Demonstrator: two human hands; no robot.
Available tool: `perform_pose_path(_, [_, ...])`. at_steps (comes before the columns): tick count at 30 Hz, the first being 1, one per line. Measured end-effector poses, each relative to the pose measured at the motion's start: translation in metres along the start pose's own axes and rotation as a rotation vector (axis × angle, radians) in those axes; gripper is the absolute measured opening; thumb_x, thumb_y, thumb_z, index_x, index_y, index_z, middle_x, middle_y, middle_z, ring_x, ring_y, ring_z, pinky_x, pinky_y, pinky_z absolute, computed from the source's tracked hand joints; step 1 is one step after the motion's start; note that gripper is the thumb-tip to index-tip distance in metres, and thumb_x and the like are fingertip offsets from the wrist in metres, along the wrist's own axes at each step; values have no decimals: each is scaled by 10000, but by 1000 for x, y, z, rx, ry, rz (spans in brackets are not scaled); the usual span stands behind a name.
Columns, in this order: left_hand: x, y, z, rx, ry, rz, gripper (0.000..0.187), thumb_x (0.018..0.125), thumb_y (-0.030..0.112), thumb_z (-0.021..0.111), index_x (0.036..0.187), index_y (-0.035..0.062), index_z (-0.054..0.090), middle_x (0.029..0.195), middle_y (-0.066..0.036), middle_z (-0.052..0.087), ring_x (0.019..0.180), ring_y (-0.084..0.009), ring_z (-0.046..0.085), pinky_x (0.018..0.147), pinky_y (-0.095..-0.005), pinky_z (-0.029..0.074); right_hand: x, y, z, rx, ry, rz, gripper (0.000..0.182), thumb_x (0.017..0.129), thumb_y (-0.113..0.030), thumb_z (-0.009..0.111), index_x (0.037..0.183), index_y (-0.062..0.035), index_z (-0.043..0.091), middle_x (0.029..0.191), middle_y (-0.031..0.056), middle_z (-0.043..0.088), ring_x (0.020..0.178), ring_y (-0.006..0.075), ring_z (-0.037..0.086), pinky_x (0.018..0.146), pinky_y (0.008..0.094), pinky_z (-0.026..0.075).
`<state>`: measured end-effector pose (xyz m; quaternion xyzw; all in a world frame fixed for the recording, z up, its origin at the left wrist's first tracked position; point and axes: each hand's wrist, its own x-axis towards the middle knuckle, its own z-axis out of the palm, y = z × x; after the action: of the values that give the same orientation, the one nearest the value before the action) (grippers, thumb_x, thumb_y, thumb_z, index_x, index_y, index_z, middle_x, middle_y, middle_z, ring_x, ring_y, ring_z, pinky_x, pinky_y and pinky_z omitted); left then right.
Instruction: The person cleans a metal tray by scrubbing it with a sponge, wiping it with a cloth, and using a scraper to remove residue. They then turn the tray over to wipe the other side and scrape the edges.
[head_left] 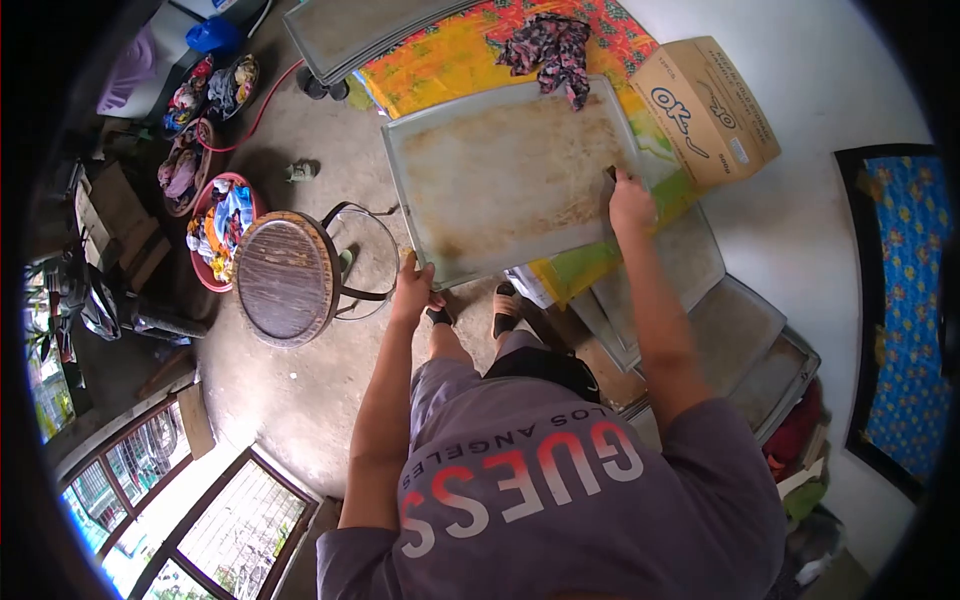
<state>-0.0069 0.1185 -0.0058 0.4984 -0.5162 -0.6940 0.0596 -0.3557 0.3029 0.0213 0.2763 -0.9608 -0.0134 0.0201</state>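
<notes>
A large metal baking tray [500,180] with brown stains lies on the table, its near edge sticking out towards me. My left hand [412,292] is closed on the near left corner of this tray. Over its right side, my right hand [632,205] is closed around a small dark tool [612,174]; most of it is hidden by the fingers, so its kind cannot be made out. Scratched streaks mark the tray's surface beside that hand. A crumpled dark patterned cloth [550,52] rests across the tray's far edge.
A yellow and red patterned cover [425,75] drapes the table. A cardboard box [700,110] stands at the right, stacked trays [350,35] at the far left and more trays [740,325] at my right. A round stool [285,280] and laundry basins [212,282] are on the left.
</notes>
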Motion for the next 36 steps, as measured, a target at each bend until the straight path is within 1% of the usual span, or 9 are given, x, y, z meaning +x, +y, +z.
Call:
perform_pose_path(4, [2, -10, 2, -7, 37, 11, 376, 960, 133, 501, 1302, 11, 404, 685, -110, 597, 399, -177, 574, 335, -279, 474, -58, -47, 18, -110, 75, -278, 227, 931, -177, 457, 1083, -139, 622, 939, 131, 658, 745, 324, 691, 625, 467, 548])
perform_pose_path(11, [-2, 4, 0, 73, 10, 5, 387, 960, 122, 497, 1312, -4, 393, 648, -100, 590, 378, -168, 549, 310, -279, 442, 1, 0, 8, 73, -124, 80, 239, 931, -187, 460, 1112, -125, 603, 1045, 197, 641, 869, 355, 683, 704, 474, 559])
perform_pose_path(15, [2, 0, 0, 66, -11, 28, 403, 960, 116, 497, 1329, 2, 384, 647, -100, 593, 369, -162, 535, 305, -278, 427, -59, -48, 12, -117, 266, -258, 243, 930, -161, 452, 1112, -106, 603, 1063, 197, 647, 880, 346, 683, 706, 443, 560])
perform_pose_path(18, [2, -4, -2, 70, -28, 5, 434, 956, 114, 492, 1354, 7, 358, 673, -130, 590, 358, -180, 534, 296, -300, 418, -13, -10, 11, -33, -230, 62, 242, 924, -168, 457, 1109, -105, 600, 1118, 210, 638, 960, 347, 672, 740, 447, 562])
perform_pose_path(21, [5, -6, -1, 77, -36, 20, 443, 956, 118, 489, 1363, 8, 351, 670, -137, 583, 352, -189, 531, 289, -311, 410, 5, 1, -15, 66, -189, 159, 251, 922, -160, 451, 1118, -107, 599, 1151, 224, 621, 996, 346, 661, 753, 452, 560])
perform_pose_path(25, [4, -3, 3, 133, -11, 46, 425, 960, 131, 492, 1350, 17, 367, 637, -118, 575, 346, -184, 520, 287, -308, 400, -52, -45, -2, -56, -71, -81, 278, 942, -149, 417, 1151, -83, 588, 1082, 213, 631, 961, 370, 660, 772, 453, 545])
perform_pose_path(30, [-2, 2, 5, 139, -21, 35, 306, 955, 97, 481, 1245, 9, 442, 628, -93, 574, 346, -150, 503, 287, -283, 383, 6, -4, -3, 84, -209, 179, 284, 925, -176, 450, 1153, -111, 605, 1088, 201, 632, 1001, 387, 651, 810, 459, 544])
perform_pose_path(34, [7, -8, 4, 145, -14, 39, 504, 956, 137, 500, 1403, 1, 310, 610, -102, 555, 344, -173, 506, 294, -307, 375, -32, -37, 10, -55, 21, -1, 267, 935, -155, 423, 1092, -98, 630, 1007, 167, 658, 928, 348, 671, 755, 465, 542])
perform_pose_path(36, [2, -6, 4, 155, -19, 30, 530, 953, 136, 504, 1418, -7, 294, 585, -96, 543, 341, -173, 501, 293, -309, 370, -29, -36, 0, 59, -121, 104, 253, 933, -174, 428, 1057, -114, 641, 1013, 152, 669, 917, 337, 678, 764, 471, 541])
